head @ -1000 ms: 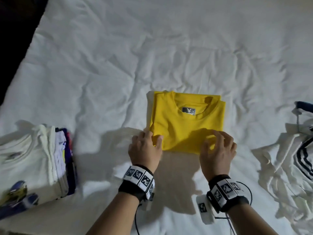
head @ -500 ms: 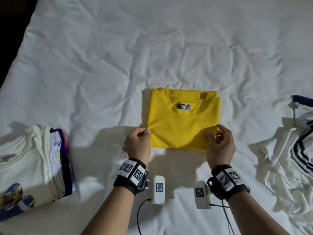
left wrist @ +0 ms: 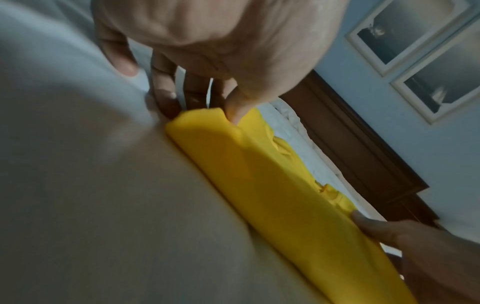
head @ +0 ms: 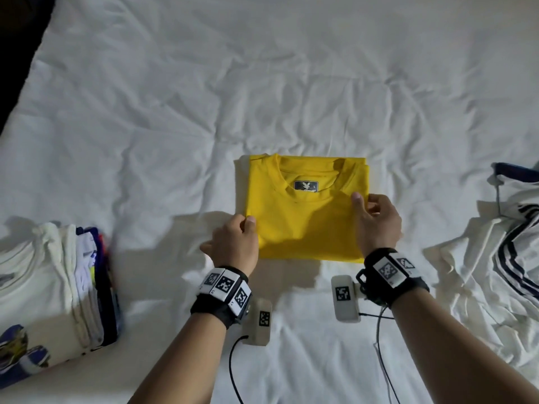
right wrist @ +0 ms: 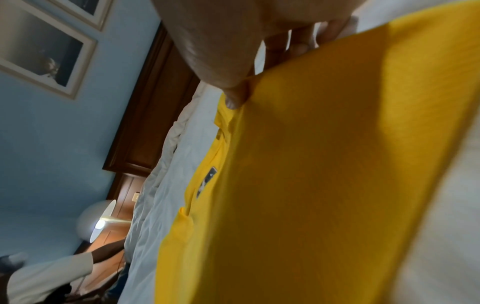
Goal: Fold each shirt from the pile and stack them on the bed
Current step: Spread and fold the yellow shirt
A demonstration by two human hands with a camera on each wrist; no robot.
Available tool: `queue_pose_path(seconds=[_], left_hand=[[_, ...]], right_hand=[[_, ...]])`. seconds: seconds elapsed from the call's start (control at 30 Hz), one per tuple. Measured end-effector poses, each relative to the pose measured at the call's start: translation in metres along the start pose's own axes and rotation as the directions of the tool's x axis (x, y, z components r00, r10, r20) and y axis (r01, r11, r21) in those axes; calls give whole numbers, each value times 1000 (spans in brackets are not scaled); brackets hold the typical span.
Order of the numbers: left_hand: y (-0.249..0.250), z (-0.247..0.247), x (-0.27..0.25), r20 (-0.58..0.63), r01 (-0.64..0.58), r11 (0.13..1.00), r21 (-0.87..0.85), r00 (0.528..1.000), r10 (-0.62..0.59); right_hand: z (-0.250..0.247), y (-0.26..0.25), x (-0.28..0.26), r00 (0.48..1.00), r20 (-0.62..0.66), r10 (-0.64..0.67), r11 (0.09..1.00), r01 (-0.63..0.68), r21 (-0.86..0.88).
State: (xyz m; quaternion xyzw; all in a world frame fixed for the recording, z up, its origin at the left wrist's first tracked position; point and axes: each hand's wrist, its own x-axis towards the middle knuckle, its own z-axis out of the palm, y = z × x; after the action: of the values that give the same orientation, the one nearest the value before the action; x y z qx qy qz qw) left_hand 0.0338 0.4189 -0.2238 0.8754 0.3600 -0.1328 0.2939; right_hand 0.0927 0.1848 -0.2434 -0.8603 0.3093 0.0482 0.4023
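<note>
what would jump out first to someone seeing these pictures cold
The folded yellow t-shirt at the middle of the white bed, with the left hand and right hand pinching its side edges. Next, the stack of folded shirts at far left and the rumpled striped white shirts at far right.

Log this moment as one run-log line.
stage: folded yellow cotton shirt ready to stack | left hand: pinches left edge | right hand: pinches right edge | stack of folded shirts: at left on the white bed sheet

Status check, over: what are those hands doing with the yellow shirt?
Left hand, right hand pinching folded yellow shirt by its sides. Folded stack left. Nothing blocking.
</note>
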Motion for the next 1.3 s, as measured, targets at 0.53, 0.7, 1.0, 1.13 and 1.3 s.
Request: queue_pose_path(seconds=[0.53,0.7,1.0,1.13,1.3], left_hand=[[-3,43,-13,178,-638,629,445,751,636],[-25,44,4,194,-563,644,518,811,552],[-2,24,21,94,-595,656,464,770,631],[19,37,51,243,-691,530,491,693,679],[7,33,76,150,-523,664,534,832,535]], right_hand=[[27,25,-72,702,387,-598,560,711,-425],[28,56,-57,770,424,-478,564,639,-523],[9,29,-30,743,363,-562,534,661,-527],[23,15,1,674,489,-554,420,733,-535],[18,30,26,713,530,-459,441,701,-560]])
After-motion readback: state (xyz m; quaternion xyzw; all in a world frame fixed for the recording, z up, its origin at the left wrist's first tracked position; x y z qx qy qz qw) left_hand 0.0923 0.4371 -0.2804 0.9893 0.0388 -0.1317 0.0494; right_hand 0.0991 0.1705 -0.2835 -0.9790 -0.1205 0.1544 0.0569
